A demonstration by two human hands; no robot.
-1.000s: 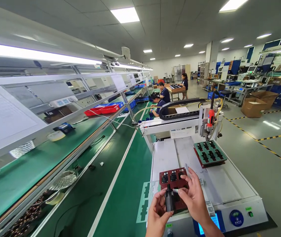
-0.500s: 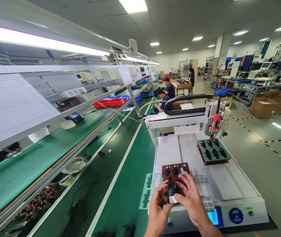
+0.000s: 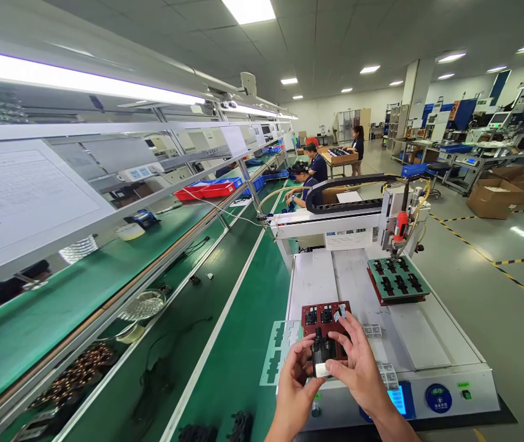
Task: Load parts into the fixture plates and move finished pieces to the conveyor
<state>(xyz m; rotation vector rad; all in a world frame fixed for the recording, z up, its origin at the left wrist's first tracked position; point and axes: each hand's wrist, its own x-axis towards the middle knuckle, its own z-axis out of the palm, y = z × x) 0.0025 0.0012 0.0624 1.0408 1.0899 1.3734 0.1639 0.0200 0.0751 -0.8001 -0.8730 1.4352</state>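
A small black pump point(image 3: 321, 351) with a spout on top is held upright over the machine's front edge. My left hand point(image 3: 297, 377) is closed round its left side. On the right, my right hand point(image 3: 358, 368) grips it too, the thumb pressing on a white label point(image 3: 321, 370) on its lower face. Small printed stickers point(image 3: 340, 313) cling to the raised fingertips of my right hand. Just behind is a dark red fixture point(image 3: 310, 306) with black parts in its pockets, partly hidden by my hands.
A benchtop screwdriving machine point(image 3: 317, 270) carries a green-topped fixture point(image 3: 399, 280) under its red driver point(image 3: 400, 226). Sticker sheets point(image 3: 388, 376) lie to the right of my hands, a pale green cut-out plate point(image 3: 271, 359) to the left. Black parts point(image 3: 241, 425) rest on the green bench. Co-workers sit farther along.
Both hands stay on the pump, nearly still. My right fingertips with the stickers have shifted slightly. The view has moved a little, and a co-worker's hands farther along have moved.
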